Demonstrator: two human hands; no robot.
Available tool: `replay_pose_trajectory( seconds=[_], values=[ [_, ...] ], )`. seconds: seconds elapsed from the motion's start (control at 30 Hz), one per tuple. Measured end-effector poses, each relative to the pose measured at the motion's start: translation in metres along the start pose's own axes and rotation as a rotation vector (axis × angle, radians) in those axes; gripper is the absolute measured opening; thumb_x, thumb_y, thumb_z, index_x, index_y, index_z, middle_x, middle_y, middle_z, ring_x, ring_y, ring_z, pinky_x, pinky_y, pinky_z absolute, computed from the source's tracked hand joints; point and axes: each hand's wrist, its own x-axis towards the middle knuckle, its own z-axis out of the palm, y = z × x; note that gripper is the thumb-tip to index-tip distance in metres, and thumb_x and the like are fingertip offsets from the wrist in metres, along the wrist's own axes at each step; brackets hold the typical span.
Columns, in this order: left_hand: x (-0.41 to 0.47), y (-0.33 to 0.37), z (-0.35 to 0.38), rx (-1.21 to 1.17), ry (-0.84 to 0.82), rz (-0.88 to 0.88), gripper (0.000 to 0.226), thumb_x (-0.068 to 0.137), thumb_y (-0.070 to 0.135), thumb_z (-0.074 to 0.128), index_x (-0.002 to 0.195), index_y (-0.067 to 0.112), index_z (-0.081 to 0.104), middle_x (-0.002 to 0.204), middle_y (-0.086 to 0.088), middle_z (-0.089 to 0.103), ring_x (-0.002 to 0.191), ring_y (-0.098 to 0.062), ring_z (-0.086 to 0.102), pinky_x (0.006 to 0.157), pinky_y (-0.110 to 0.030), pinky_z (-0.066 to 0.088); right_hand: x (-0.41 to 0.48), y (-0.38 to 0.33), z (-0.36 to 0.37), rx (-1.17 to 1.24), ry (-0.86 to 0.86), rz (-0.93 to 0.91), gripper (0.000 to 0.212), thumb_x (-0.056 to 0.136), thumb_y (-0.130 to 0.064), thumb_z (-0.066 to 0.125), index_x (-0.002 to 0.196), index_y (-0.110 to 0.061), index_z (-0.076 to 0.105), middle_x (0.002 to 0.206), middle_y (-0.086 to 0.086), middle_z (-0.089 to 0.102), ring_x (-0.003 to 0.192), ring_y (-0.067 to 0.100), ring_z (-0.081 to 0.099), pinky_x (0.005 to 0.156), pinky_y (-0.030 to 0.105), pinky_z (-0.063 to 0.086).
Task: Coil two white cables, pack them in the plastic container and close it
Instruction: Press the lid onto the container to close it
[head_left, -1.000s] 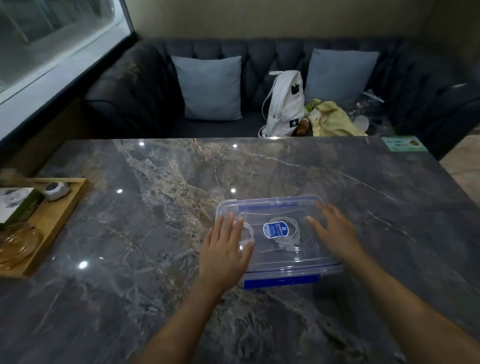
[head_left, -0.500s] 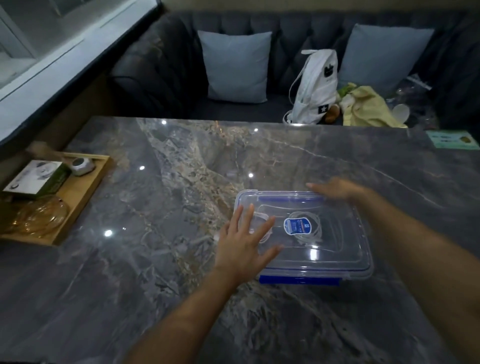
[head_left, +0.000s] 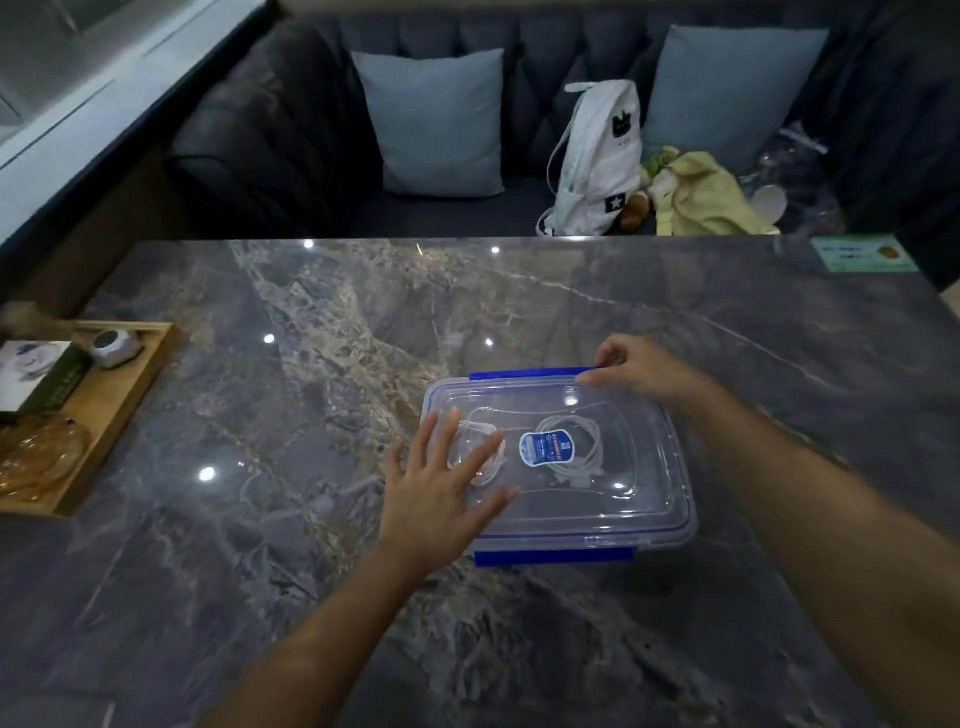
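A clear plastic container (head_left: 639, 499) with its lid on sits on the marble table, a blue label at the lid's middle. Two coiled white cables show through the lid: one (head_left: 574, 449) right of the label, another (head_left: 485, 452) on the left, partly under my fingers. My left hand (head_left: 441, 488) lies flat with spread fingers on the lid's left part. My right hand (head_left: 639, 366) is at the far right corner, its fingers pinching the blue far-side clasp (head_left: 524, 374). The near blue clasp (head_left: 553, 556) lies folded down along the front edge.
A wooden tray (head_left: 119, 410) at the table's left edge holds a box, a small grey device and amber glass dishes. A green card (head_left: 862, 253) lies at the far right corner. Behind the table a dark sofa carries cushions, a white backpack (head_left: 597, 161) and yellow cloth.
My right hand moved from the lid's right side to the far edge and took hold of the far clasp. My left hand stayed flat on the lid. The view shifted left and down.
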Motion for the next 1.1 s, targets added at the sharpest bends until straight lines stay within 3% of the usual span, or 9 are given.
replay_pose_trajectory(
  seconds=[0.13, 0.2, 0.27, 0.37, 0.43, 0.53, 0.8, 0.93, 1.1],
  values=[
    [-0.004, 0.02, -0.008, 0.078, 0.119, 0.123, 0.049, 0.084, 0.052, 0.041, 0.129, 0.037, 0.05, 0.14, -0.012, 0.05, 0.131, -0.034, 0.043, 0.103, -0.057, 0.036, -0.004, 0.0, 0.0, -0.016, -0.063, -0.09, 0.018, 0.069, -0.021, 0.078, 0.08, -0.02, 0.063, 0.072, -0.004, 0.062, 0.068, 0.01, 0.055, 0.058, 0.013, 0.044],
    [-0.005, 0.035, -0.002, 0.078, 0.205, 0.378, 0.049, 0.066, 0.019, 0.071, 0.115, 0.023, 0.065, 0.118, -0.009, 0.068, 0.111, -0.03, 0.062, 0.091, -0.052, 0.05, -0.004, 0.002, 0.001, -0.023, -0.072, -0.108, 0.017, 0.072, -0.021, 0.076, 0.086, -0.019, 0.067, 0.078, 0.0, 0.063, 0.073, 0.012, 0.057, 0.066, 0.023, 0.045],
    [-0.007, 0.049, 0.003, 0.047, 0.217, 0.471, 0.057, 0.05, 0.005, 0.078, 0.106, 0.014, 0.07, 0.107, -0.005, 0.073, 0.101, -0.027, 0.068, 0.085, -0.049, 0.054, -0.001, 0.001, 0.002, -0.089, -0.063, -0.149, 0.019, 0.074, -0.021, 0.074, 0.09, -0.012, 0.069, 0.083, 0.004, 0.061, 0.078, 0.016, 0.056, 0.073, 0.03, 0.044],
    [-0.009, 0.059, 0.003, 0.119, 0.221, 0.477, 0.036, 0.072, 0.023, 0.06, 0.105, 0.011, 0.067, 0.107, -0.007, 0.072, 0.103, -0.031, 0.066, 0.088, -0.049, 0.052, -0.001, 0.0, 0.006, -0.208, -0.052, -0.197, 0.026, 0.078, -0.022, 0.07, 0.098, -0.005, 0.069, 0.089, 0.006, 0.056, 0.086, 0.018, 0.053, 0.077, 0.027, 0.038],
    [-0.011, 0.063, 0.001, 0.221, 0.15, 0.459, 0.05, 0.079, 0.046, 0.046, 0.109, 0.011, 0.064, 0.111, -0.008, 0.069, 0.108, -0.033, 0.063, 0.091, -0.05, 0.052, -0.004, 0.0, 0.007, -0.203, -0.051, -0.196, 0.028, 0.08, -0.021, 0.068, 0.102, -0.005, 0.068, 0.095, 0.012, 0.058, 0.089, 0.018, 0.052, 0.079, 0.023, 0.036],
    [-0.014, 0.067, 0.003, 0.394, 0.034, 0.465, 0.067, 0.069, 0.064, 0.055, 0.108, 0.01, 0.062, 0.113, -0.013, 0.068, 0.11, -0.04, 0.061, 0.087, -0.055, 0.052, -0.007, 0.001, 0.006, -0.22, -0.089, -0.181, 0.031, 0.084, -0.026, 0.063, 0.11, -0.008, 0.065, 0.106, 0.019, 0.057, 0.098, 0.027, 0.055, 0.092, 0.035, 0.04],
    [-0.017, 0.078, 0.005, 0.632, -0.105, 0.403, 0.053, 0.069, 0.041, 0.072, 0.109, 0.009, 0.058, 0.12, -0.023, 0.063, 0.114, -0.051, 0.053, 0.09, -0.061, 0.048, -0.007, -0.003, 0.004, -0.165, -0.177, -0.136, 0.03, 0.088, -0.023, 0.057, 0.115, -0.009, 0.06, 0.117, 0.015, 0.059, 0.109, 0.026, 0.054, 0.098, 0.038, 0.04],
    [-0.019, 0.075, 0.0, 0.593, -0.112, 0.433, 0.065, 0.071, 0.053, 0.061, 0.115, 0.006, 0.053, 0.125, -0.025, 0.058, 0.118, -0.052, 0.049, 0.095, -0.063, 0.043, -0.009, -0.004, 0.003, -0.114, -0.238, -0.111, 0.037, 0.087, -0.023, 0.059, 0.122, -0.011, 0.056, 0.121, 0.009, 0.06, 0.109, 0.02, 0.054, 0.093, 0.03, 0.041],
    [-0.017, 0.074, -0.013, 0.503, -0.101, 0.463, 0.065, 0.07, 0.059, 0.055, 0.11, 0.009, 0.062, 0.115, -0.017, 0.066, 0.111, -0.04, 0.059, 0.09, -0.053, 0.051, -0.013, -0.004, 0.004, -0.089, -0.187, -0.101, 0.049, 0.069, -0.029, 0.078, 0.114, -0.02, 0.061, 0.101, -0.005, 0.062, 0.085, 0.004, 0.057, 0.069, 0.012, 0.04]
  ],
)
